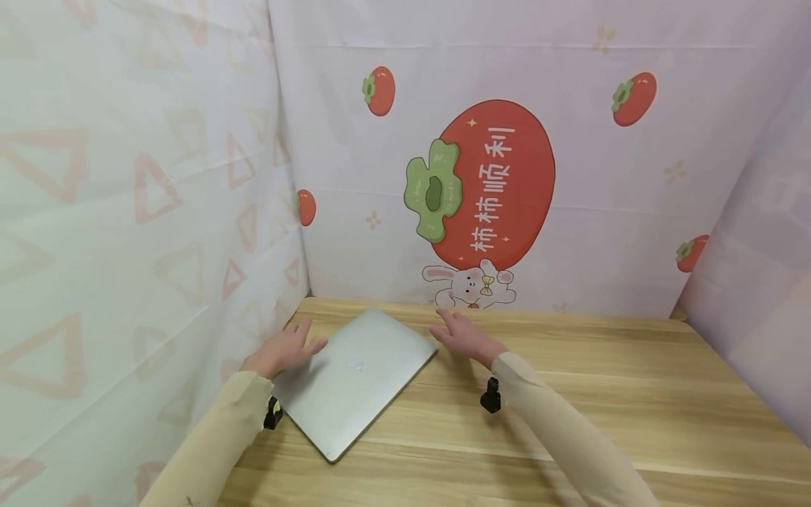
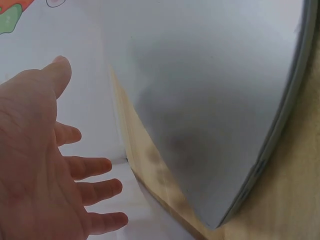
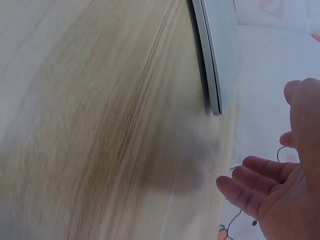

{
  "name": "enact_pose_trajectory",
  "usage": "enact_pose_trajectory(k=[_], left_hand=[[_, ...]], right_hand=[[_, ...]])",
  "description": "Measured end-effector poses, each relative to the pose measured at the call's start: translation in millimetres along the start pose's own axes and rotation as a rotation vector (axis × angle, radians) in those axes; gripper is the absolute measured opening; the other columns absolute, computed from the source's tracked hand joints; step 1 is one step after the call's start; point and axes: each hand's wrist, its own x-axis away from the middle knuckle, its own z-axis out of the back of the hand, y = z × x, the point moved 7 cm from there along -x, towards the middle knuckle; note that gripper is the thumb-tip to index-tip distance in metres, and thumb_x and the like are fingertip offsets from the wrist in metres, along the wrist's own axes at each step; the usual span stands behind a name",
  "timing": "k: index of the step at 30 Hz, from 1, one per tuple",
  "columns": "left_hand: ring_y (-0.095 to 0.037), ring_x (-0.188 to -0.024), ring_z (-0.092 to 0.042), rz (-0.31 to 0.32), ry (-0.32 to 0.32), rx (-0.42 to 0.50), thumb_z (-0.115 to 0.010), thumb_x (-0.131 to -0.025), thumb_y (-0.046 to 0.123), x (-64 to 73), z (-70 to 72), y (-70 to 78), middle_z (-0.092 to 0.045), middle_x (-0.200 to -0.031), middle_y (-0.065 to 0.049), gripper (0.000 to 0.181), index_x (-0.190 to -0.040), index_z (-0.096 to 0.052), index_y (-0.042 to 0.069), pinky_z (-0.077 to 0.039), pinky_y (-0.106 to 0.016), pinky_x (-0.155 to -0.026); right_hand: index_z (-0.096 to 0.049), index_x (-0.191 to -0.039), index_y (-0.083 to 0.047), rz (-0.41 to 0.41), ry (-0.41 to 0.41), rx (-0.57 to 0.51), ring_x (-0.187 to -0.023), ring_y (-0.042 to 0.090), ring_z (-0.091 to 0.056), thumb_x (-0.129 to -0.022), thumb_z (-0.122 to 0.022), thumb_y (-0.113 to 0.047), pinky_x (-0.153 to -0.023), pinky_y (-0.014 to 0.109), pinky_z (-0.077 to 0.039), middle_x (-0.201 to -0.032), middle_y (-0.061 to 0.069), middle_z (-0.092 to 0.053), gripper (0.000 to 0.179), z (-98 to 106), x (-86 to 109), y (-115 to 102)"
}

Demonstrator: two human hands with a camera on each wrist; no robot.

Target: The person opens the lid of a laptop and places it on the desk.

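A closed silver laptop (image 1: pixel 361 380) lies at an angle on the wooden table, its lid upward with a faint logo. My left hand (image 1: pixel 285 350) hovers by the laptop's left corner, fingers spread and holding nothing. In the left wrist view, a gap shows between that hand (image 2: pixel 45 160) and the laptop (image 2: pixel 215 100). Just beyond the laptop's right corner is my right hand (image 1: pixel 465 336), its fingers extended and apart from the lid. The right wrist view shows this hand (image 3: pixel 280 185) empty, with the laptop's edge (image 3: pixel 212 65) nearby.
The wooden table (image 1: pixel 570 415) stretches to the right of the laptop. A white cloth wall (image 1: pixel 608 183) with printed persimmons and a rabbit stands along the back. Another cloth wall (image 1: pixel 127 246) with pink triangles runs close along the left side.
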Motion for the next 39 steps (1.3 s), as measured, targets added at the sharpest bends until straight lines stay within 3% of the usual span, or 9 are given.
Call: enact_pose_trajectory(k=[4,20,30,39], left_hand=[[-0.054,-0.137,-0.034,0.016,0.000,-0.017,-0.033,-0.098,0.065,3.7,-6.0,-3.5,-0.032,-0.149,-0.038,0.090,-0.154,-0.019,-0.005,-0.032,-0.065,-0.110],[-0.056,-0.132,-0.038,0.074,-0.034,0.025,-0.041,-0.101,0.053,25.3,-9.4,4.0,-0.035,-0.145,-0.041,0.081,-0.152,-0.022,-0.008,-0.035,-0.064,-0.108],[-0.058,-0.126,-0.043,0.103,-0.036,-0.008,-0.046,-0.101,0.047,32.2,-8.7,10.4,-0.041,-0.138,-0.044,0.074,-0.144,-0.035,-0.013,-0.039,-0.063,-0.104],[-0.052,-0.122,-0.051,0.156,-0.054,-0.053,-0.049,-0.100,0.044,33.0,-13.7,3.4,-0.052,-0.132,-0.038,0.066,-0.134,-0.048,-0.013,-0.044,-0.059,-0.100]], right_hand=[[-0.030,-0.154,-0.012,0.008,-0.002,-0.027,-0.143,0.037,-0.036,-0.102,-0.045,-0.047,-0.115,0.055,-0.032,-0.153,0.022,-0.039,0.065,-6,-3.6,-5],[-0.037,-0.150,-0.006,0.054,0.032,-0.042,-0.141,0.036,-0.040,-0.103,-0.046,-0.041,-0.116,0.052,-0.034,-0.152,0.018,-0.043,0.059,-25,-10.9,-20],[-0.043,-0.146,-0.006,0.051,0.044,-0.035,-0.129,0.032,-0.051,-0.102,-0.049,-0.036,-0.108,0.049,-0.044,-0.143,0.019,-0.051,0.053,-30,-13.6,-23],[-0.047,-0.144,-0.007,0.063,0.023,0.006,-0.135,0.032,-0.046,-0.102,-0.050,-0.032,-0.113,0.049,-0.039,-0.146,0.016,-0.050,0.049,-37,-16.0,-27]])
